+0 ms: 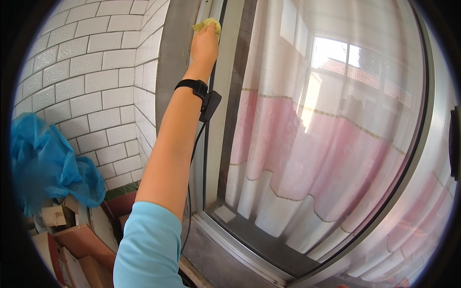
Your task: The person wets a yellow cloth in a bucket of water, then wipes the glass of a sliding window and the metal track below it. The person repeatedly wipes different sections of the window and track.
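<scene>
My left hand (205,45) reaches far up and grips a yellow cloth (213,22), pressed to the upper left part of the aluminium window frame (230,93). A black strap with a small black device (210,106) sits on that wrist, and a thin black cable (192,162) runs down from it. Right of the arm is the glass pane (335,86), which carries reflections of a building and a window. White and pink curtains (277,133) hang behind the glass. My right hand is out of view.
White brick-shaped tiles (86,79) cover the left wall, beside a grey strip (175,54). At lower left, a blue plastic bag (54,158) lies over cardboard boxes (84,248). The window's bottom track (237,244) runs below the pane. A small pale block (225,214) rests behind the glass.
</scene>
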